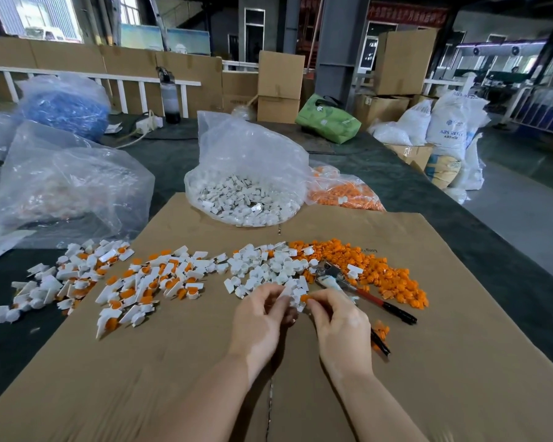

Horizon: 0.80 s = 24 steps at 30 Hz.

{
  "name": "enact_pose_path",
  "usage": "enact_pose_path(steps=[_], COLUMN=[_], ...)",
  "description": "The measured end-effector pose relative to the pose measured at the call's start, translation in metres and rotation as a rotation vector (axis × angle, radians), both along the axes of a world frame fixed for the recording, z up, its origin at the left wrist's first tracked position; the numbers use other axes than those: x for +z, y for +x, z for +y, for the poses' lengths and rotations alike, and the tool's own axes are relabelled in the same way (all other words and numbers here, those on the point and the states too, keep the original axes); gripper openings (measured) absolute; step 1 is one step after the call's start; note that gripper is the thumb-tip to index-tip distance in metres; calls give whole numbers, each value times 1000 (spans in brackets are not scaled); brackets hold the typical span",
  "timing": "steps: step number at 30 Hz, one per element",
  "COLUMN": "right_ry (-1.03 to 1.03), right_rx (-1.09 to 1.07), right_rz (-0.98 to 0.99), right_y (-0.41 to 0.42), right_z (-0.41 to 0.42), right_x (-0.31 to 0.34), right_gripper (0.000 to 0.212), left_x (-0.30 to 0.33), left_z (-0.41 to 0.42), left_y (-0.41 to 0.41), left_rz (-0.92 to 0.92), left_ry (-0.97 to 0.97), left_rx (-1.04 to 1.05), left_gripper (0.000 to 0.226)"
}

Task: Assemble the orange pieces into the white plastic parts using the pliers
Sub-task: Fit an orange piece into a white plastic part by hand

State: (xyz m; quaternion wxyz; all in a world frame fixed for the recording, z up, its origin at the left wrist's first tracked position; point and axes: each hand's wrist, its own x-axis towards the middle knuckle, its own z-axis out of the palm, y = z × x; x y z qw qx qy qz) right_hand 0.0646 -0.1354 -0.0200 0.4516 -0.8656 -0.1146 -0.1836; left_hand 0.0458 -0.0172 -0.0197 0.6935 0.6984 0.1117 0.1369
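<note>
Both hands are busy at the near edge of the loose white parts; the left hand pinches a white part between thumb and fingertips, and the right hand pinches a single orange piece right next to it, so I'd say the piece is about to be seated in the part. The pliers lie on the cardboard sheet just right of the right hand, head poking into the orange pile, one black-tipped handle passing under the wrist; nobody's gripping them.

Progress-wise: a good spread of finished pieces (white with orange showing) sits to the left; but the loose white and orange heaps are hardly dented, plus there's a full bag of white parts and a bag of orange ones behind; so early days, I reckon.

Room: the near half of the cardboard is bare, plenty of space for elbows; the finished lot spills off the cardboard's left edge onto the dark worktop; the worktop's right edge drops off well beyond the orange pile.
</note>
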Motion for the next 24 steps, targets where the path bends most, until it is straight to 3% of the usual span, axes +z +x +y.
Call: enact_pose_path(steps=[6, 11, 17, 24], right_ry=[-17, -1, -109, -144], right_rx=[45, 91, 87, 37], right_rz=[-29, -38, -50, -103], right_y=[-4, -5, -3, -4], right_z=[0, 1, 1, 2], right_x=[-1, 0, -5, -5], right_gripper=[5, 10, 17, 21], left_x=[-2, -2, -3, -7], left_z=[0, 0, 0, 0], left_y=[1, 1, -2, -1], left_rz=[-14, -1, 6, 18], left_ry=[201, 147, -73, -20], left_rx=[102, 97, 9, -9], left_gripper=[12, 8, 15, 18])
